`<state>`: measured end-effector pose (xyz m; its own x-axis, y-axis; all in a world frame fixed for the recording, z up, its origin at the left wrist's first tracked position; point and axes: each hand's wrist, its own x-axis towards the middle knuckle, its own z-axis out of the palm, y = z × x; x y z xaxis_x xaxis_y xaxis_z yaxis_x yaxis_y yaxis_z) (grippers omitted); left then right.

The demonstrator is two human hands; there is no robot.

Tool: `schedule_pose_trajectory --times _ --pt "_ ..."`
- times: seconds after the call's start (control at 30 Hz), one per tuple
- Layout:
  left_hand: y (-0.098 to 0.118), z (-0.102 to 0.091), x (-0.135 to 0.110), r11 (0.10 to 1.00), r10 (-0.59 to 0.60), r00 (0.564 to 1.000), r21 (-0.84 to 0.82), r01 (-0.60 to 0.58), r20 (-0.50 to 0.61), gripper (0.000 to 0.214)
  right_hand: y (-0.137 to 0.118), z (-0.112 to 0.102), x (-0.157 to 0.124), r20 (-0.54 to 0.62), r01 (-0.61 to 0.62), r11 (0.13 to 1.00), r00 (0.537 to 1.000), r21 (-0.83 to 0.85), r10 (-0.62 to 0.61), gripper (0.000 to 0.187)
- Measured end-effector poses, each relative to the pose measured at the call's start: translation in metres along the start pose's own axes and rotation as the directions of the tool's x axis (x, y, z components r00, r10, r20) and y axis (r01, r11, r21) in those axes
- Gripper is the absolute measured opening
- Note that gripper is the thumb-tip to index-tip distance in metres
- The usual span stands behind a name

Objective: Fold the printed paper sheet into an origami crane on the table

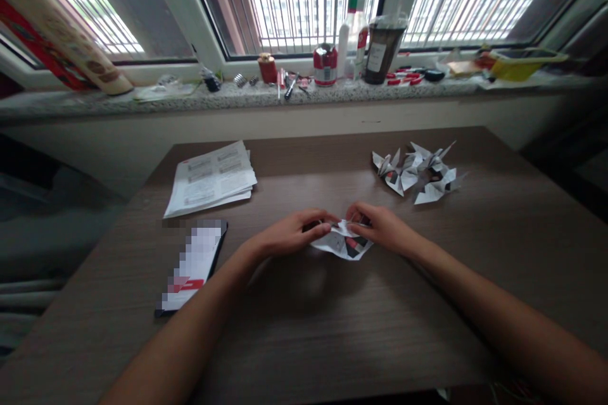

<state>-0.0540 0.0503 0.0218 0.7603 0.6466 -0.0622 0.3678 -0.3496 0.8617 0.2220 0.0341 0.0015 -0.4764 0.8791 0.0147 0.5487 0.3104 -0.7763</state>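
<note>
Between my hands, over the middle of the table, is a piece of printed paper (344, 245) with several folds and a red and black patch. My left hand (301, 229) pinches its upper left side, thumb in front and fingers behind. On the upper right side, my right hand (375, 223) grips the same paper between thumb and curled fingers. The fingertips of both hands are close together at the top fold. Several folded paper cranes (418, 171) sit in a cluster beyond my right hand.
A stack of printed sheets (213, 177) lies at the back left of the brown table (304, 342). Nearer, by my left forearm, is a phone (197, 262) with a blurred screen. The windowsill (180, 99) holds a red can (325, 64), a dark drink cup (380, 50) and a yellow basket (517, 65).
</note>
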Motion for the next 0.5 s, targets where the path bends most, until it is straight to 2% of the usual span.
schedule_pose_trajectory --times 0.13,0.23,0.33,0.5 --pt "-0.009 0.006 0.009 0.989 -0.070 0.989 -0.136 0.052 -0.128 0.051 -0.002 0.002 -0.001 0.008 0.019 1.000 1.000 0.024 -0.019 0.010" --pt "-0.011 0.011 0.016 0.996 -0.074 0.981 -0.071 0.063 -0.178 0.037 -0.004 0.003 -0.001 0.003 0.040 0.999 0.999 0.013 -0.040 0.010" --pt "-0.008 0.015 0.020 0.996 -0.081 0.980 -0.042 0.074 -0.182 0.030 -0.005 0.004 -0.001 0.008 0.063 0.998 0.998 0.023 -0.063 0.011" --pt "-0.004 0.021 0.020 0.991 -0.108 0.981 -0.096 0.094 -0.160 0.025 -0.008 0.006 -0.002 0.008 0.073 0.997 0.997 0.039 -0.074 0.012"
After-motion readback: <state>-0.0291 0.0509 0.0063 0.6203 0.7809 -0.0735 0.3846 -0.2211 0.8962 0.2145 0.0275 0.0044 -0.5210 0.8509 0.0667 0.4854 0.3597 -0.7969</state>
